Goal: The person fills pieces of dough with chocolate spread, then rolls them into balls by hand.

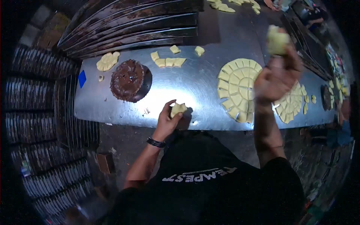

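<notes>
My left hand [167,120] is closed around a pale piece of dough [179,109] at the table's near edge. My right hand [278,77] is raised on the right, blurred by motion, with another lump of dough [278,40] at its fingers. Under and beside that hand lies a round of dough [238,84] cut into many small pieces. A second cut round [290,105] is partly hidden behind my right forearm. Left of my left hand stands a round container heaped with brown paste [127,80]. Beyond it lies a short row of dough pieces [168,62].
The metal table [195,84] has stacked dark trays [131,26] along its far left side. Racks of trays [32,97] stand at the left. Loose dough [108,61] lies near the brown paste. Another person's hand [270,4] shows at the far edge.
</notes>
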The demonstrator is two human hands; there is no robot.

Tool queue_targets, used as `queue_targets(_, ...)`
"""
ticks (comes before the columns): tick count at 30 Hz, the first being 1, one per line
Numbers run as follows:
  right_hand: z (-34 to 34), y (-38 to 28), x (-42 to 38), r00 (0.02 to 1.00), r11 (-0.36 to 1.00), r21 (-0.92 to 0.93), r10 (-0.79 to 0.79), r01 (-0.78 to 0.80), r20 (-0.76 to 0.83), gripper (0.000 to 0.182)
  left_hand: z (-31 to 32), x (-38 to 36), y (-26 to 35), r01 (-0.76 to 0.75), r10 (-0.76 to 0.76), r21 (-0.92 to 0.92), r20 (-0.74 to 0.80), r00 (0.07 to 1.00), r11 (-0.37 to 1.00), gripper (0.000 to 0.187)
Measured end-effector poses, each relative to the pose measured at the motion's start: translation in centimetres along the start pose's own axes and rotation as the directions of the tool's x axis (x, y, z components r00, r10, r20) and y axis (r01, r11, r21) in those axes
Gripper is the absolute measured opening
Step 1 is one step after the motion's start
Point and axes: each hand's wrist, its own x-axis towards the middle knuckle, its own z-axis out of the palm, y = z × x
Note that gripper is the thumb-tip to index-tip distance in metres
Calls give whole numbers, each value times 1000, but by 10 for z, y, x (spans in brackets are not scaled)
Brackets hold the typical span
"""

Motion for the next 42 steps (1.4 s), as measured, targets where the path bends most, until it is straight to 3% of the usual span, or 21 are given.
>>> queue_targets(2,1,38,-50,919,776,-627,200,63,339,41,-7,-2,25,20,-18,-120,18,1000,993,53)
queue_targets(3,-7,64,-91,762,608,-757,366,239,535,44,-9,1,28,32,-27,-150,35,999,988,52)
queue_targets(4,-16,78,-122,156,485,-869,870,-95,468,44,-12,4,30,39,-30,-177,53,998,983,50)
queue_targets(6,7,38,-176,256,430,-388,868,-815,425,30,-21,9,23,46,-33,-66,183,982,997,49)
queue_targets(8,19,16,-172,37,257,-337,839,-906,542,28,-12,10,34,93,-19,-259,273,962,961,43)
queue_targets(9,20,11,-167,-44,179,-314,806,-933,590,26,-12,12,32,107,-48,-193,290,956,975,41)
queue_targets(12,7,13,-177,-68,240,-438,812,-867,579,24,-11,15,28,110,-122,61,263,957,992,35)
queue_targets(14,-7,7,-178,-71,109,-293,838,-950,541,31,-7,16,35,78,-120,301,125,985,950,30)
queue_targets(18,-26,-10,-166,-113,-65,-115,864,-991,490,34,8,23,34,83,-64,-61,276,959,995,19)
queue_targets(21,-25,-20,-167,-70,-91,18,859,-996,507,30,20,29,33,-15,16,-7,276,961,1000,21)
queue_targets(24,-31,-13,-187,59,40,58,921,-998,384,27,25,34,32,50,-63,50,316,947,998,19)
queue_targets(27,-53,-6,-152,135,140,388,990,-911,-40,24,17,38,9,28,-58,133,229,972,991,15)
queue_targets(29,-96,-5,-114,388,440,275,894,-855,-226,30,3,44,-11,66,-88,130,171,981,989,18)
queue_targets(30,-117,-10,-95,492,520,243,854,-819,-172,30,2,52,-2,43,-56,94,150,987,995,20)
queue_targets(32,-138,-30,-68,511,543,176,837,-821,-198,36,4,65,19,-3,3,3,100,995,1000,24)
queue_targets(34,-158,-41,-69,450,441,-96,852,-893,-267,37,11,101,33,-251,254,121,-15,967,961,29)
queue_targets(36,-154,-57,-77,437,404,-170,855,-899,-278,38,23,136,55,-433,481,315,-88,872,844,32)
queue_targets(38,-140,-63,-92,314,299,-99,873,-949,-374,40,30,178,58,-660,801,607,64,596,443,36)
queue_targets(39,-136,-62,-103,303,307,-51,878,-950,-370,40,35,195,47,-627,744,638,124,657,447,38)
queue_targets(40,-132,-60,-116,286,306,-1,887,-952,-362,40,34,213,29,-518,666,825,257,700,225,40)
queue_targets(42,-114,-61,-123,278,306,42,906,-951,-318,41,42,212,-11,-276,404,953,205,891,124,40)
